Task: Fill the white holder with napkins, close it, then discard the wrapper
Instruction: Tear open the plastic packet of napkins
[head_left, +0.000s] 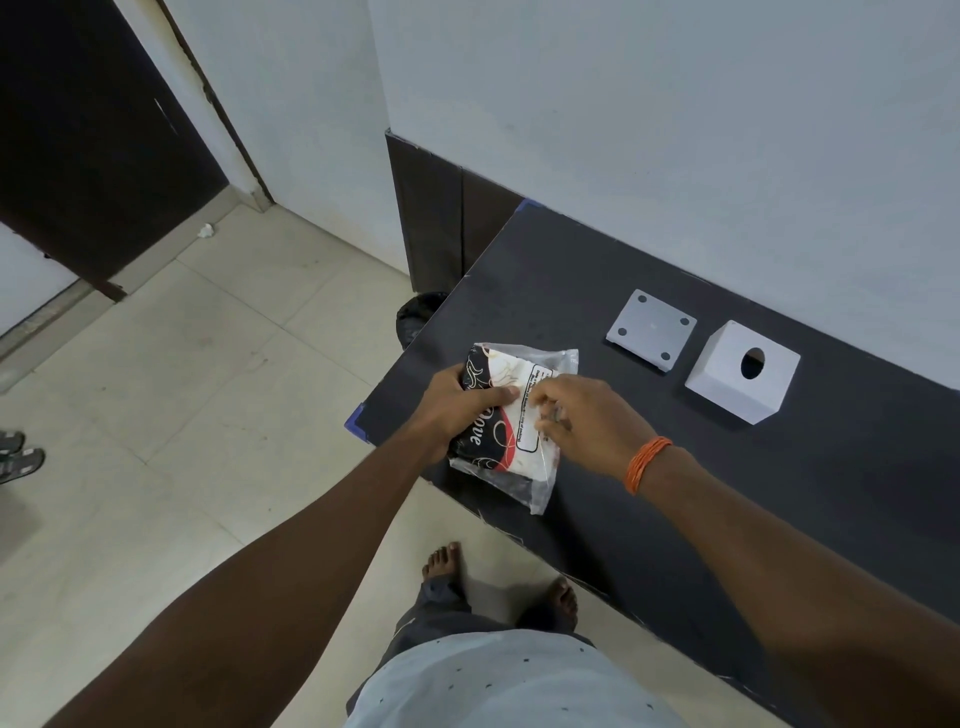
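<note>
A napkin pack (511, 379) in a clear plastic wrapper with black, red and white print lies near the left front corner of the dark table (675, 467). My left hand (457, 410) grips the pack's left side. My right hand (587, 421) pinches the wrapper's plastic on the right side. The white holder (727, 387), a cube with a round hole on top, stands to the right, apart from my hands. Its flat white base plate (652, 330) with dark corner pads lies separate beside it, further back.
A black bin (415, 314) with a plastic liner sits on the floor just past the table's left edge. Tiled floor (208, 364) lies to the left, with sandals (21, 457) at the far left. A dark door (93, 145) and a wall are behind.
</note>
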